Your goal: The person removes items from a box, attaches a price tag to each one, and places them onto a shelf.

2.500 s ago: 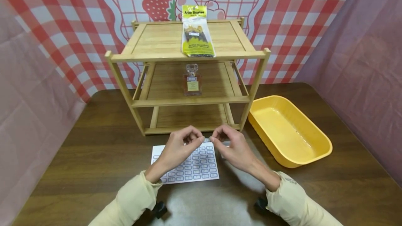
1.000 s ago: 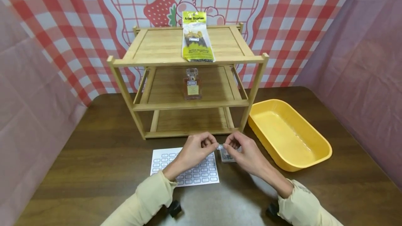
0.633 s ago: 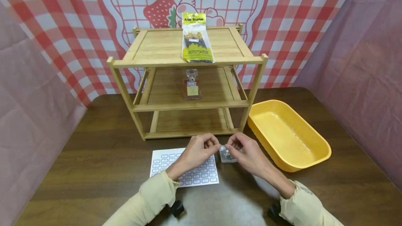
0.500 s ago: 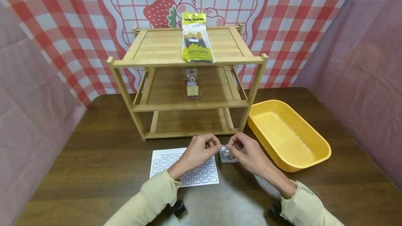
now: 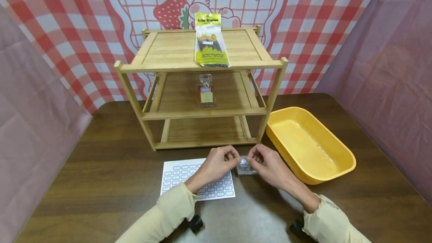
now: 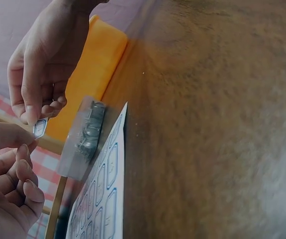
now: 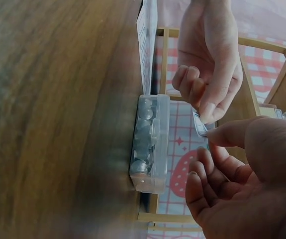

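Observation:
A small white sticker label (image 6: 40, 128) with a blue frame is stretched between my hands. My left hand (image 5: 219, 166) pinches one end between thumb and forefinger, and my right hand (image 5: 270, 166) pinches the other. Below the fingertips lies a clear plastic box (image 5: 245, 168), lid closed; the right wrist view shows the box (image 7: 151, 144) with silvery, rounded pieces inside, their kind unclear. The label hangs above the box, apart from it. Under my left forearm is a white sheet of blue-framed labels (image 5: 175, 183), partly hidden by that hand.
Behind the hands stands a three-tier wooden shelf (image 5: 202, 113). A pack of artist brushes (image 5: 212, 51) lies on its top tier, and a perfume bottle (image 5: 206, 95) stands on the middle one. To the right sits a yellow plastic basin (image 5: 310, 143) on the table.
Both hands have moved right with the label, from the sheet's far edge to above the clear box. In the last half second they shifted slightly further right. The box shows more now.

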Motion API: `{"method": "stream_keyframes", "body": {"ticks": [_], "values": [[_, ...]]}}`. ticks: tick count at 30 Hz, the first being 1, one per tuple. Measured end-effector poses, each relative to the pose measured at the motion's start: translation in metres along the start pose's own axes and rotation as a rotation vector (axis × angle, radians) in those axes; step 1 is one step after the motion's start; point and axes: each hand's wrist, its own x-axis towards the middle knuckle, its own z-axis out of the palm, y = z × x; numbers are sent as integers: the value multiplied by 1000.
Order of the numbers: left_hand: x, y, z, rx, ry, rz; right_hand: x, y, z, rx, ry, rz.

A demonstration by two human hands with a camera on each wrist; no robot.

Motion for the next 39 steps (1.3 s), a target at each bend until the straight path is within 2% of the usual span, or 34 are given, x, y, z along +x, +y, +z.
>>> {"method": "stream_keyframes", "body": {"ticks": [19,39], "values": [[3,-5,10,29,-31,19,-2,3,-3,-27,-46,64],[5,-6,14,74,-43,24,-3,6,-2,-62,-71,83]]}}
